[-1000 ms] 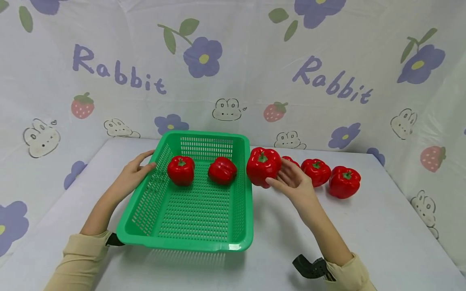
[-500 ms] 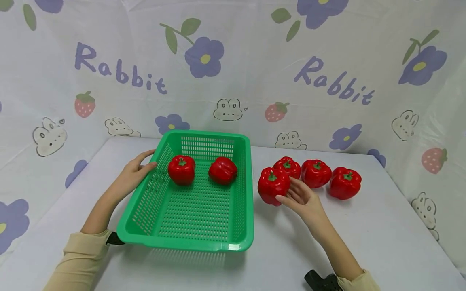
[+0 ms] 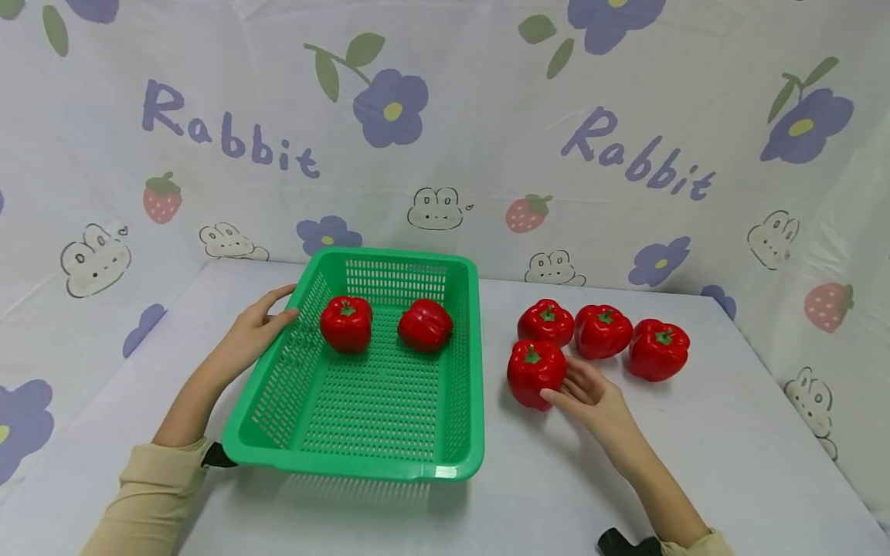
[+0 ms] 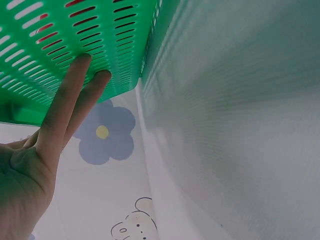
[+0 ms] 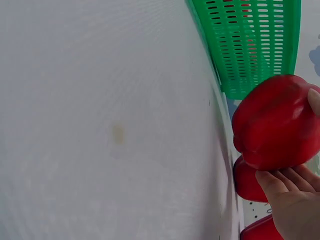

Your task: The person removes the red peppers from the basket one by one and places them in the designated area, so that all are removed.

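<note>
right hand [image 3: 594, 405] clamps thumb and fingers round a glossy, lobed red pepper [image 3: 535, 374], a spread that seems to suit its bulge; can't tell if it touches the table [image 3: 695, 440]. three more peppers [image 3: 603, 332] curve from twelve towards three o'clock. at nine, a slotted green plastic basket [image 3: 348, 466] carries two peppers [image 3: 346, 324]; left hand [image 3: 250, 332] pinches its rim at ten, likely steadying it.

Curtained workspace, room type unclear | white table [image 3: 737, 440] | rabbit-print curtain [image 3: 480, 154], 3 sides
</note>
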{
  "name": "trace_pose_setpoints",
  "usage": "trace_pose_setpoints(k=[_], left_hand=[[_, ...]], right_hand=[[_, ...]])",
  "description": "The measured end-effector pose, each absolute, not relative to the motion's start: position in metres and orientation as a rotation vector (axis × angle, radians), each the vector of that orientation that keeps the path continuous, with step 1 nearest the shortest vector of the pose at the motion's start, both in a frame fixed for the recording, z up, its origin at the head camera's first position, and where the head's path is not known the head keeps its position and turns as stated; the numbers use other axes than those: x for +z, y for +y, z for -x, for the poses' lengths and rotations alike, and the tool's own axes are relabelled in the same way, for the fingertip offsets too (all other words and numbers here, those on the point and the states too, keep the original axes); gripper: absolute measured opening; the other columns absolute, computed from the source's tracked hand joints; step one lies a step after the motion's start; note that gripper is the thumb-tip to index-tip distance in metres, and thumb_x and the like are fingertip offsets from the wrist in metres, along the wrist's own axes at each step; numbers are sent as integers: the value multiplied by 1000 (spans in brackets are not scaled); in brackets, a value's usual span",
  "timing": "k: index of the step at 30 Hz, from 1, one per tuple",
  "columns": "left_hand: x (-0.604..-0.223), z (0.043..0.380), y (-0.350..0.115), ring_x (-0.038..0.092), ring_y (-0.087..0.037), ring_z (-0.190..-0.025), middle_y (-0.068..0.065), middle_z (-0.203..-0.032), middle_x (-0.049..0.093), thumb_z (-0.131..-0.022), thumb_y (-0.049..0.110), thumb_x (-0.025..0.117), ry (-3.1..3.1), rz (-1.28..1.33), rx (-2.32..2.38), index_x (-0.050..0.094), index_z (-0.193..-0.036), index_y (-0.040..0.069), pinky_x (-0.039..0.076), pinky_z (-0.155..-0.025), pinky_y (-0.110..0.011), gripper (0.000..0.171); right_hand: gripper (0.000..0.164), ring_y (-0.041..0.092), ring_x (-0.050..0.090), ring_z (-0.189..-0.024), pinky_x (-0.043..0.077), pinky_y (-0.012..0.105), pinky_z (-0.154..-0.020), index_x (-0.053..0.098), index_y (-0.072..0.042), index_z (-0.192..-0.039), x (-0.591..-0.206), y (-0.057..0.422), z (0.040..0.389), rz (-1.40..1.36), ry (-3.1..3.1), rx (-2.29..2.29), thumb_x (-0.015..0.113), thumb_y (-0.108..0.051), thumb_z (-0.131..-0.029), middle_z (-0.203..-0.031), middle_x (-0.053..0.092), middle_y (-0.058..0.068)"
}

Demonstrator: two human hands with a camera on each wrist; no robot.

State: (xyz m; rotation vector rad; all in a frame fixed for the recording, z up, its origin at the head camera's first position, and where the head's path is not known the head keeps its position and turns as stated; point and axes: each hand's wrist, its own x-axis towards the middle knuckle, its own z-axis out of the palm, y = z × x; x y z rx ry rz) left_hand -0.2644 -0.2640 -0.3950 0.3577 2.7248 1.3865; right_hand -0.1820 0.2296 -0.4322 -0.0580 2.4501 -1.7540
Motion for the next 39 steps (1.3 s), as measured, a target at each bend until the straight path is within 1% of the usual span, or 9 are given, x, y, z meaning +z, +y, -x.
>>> trace_pose_setpoints(k=[5,12,22,25,31,35,39], left_hand=[[-396,264,-264,67,-5,-77,-31,-113,66,-105,34,41,2711,-358,1405,18,-157,10,54,-68,-26,61],[-396,264,-264,67,-4,-78,-31,-115,65,-105,34,41,2712,-359,1408,18,-157,10,54,-69,-25,61],[-394,263,-263,67,-5,-78,-31,-114,66,-105,34,41,2713,-356,1408,18,-157,11,54,-69,-25,61],[-394,263,-263,67,-6,-78,-30,-113,67,-105,35,41,2727,-350,1397,19,-157,12,54,-70,-26,61],[-394,262,-264,68,-7,-79,-30,-113,66,-104,40,42,2722,-350,1403,21,-157,14,55,-71,-27,62],[-393,262,-264,68,-7,-78,-30,-113,66,-104,38,42,2715,-352,1414,20,-157,13,55,-69,-27,62],[-393,261,-263,68,-7,-78,-31,-115,66,-105,36,42,2705,-356,1417,18,-157,11,55,-68,-26,62]], right_hand=[[78,34,39,-142,49,28,-100,28,-13,-153,-436,234,183,45,2453,-1727,69,-35,-90,-156,37,13],[79,34,38,-143,47,34,-104,28,-13,-154,-437,239,184,20,2454,-1702,68,-38,-91,-156,37,13],[79,35,33,-145,45,37,-106,25,-14,-155,-436,249,183,44,2415,-1675,66,-37,-92,-158,33,12],[79,37,32,-145,47,35,-105,25,-13,-155,-433,252,181,57,2404,-1668,67,-35,-92,-158,32,14],[76,38,33,-145,50,23,-97,26,-11,-154,-435,259,179,114,2354,-1704,67,-29,-92,-157,34,15],[73,33,34,-145,48,16,-96,28,-11,-153,-439,262,180,156,2324,-1735,67,-26,-93,-157,35,12],[71,28,37,-143,47,13,-96,29,-9,-152,-442,263,181,199,2306,-1756,66,-23,-93,-156,37,13]])
